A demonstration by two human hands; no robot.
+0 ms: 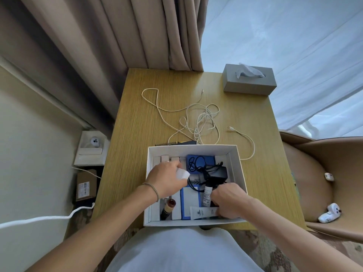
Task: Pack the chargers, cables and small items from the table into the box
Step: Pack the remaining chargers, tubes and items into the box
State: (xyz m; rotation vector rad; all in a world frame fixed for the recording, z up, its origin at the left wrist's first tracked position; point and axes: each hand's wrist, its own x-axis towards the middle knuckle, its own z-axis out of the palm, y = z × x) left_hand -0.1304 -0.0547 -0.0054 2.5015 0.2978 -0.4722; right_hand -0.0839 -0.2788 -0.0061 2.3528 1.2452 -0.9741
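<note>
A white cardboard box (240,169) stands at the near edge of the wooden table (137,134). Inside lie a black charger (218,172) with its black cord, a blue case (202,160), several white blocks, a brown bottle (169,208) and two white tubes. My left hand (167,179) is inside the box, shut on a small white block (182,174). My right hand (228,199) is low in the box's near right corner, gripping the flat white tube (202,212). Tangled white cables (198,118) lie loose on the table behind the box.
A grey tissue box (249,80) sits at the table's far right corner. A black comb or trimmer (176,143) lies just behind the box. A brown chair (322,177) with small white items stands on the right. Curtains hang behind; a wall socket (94,143) is on the left.
</note>
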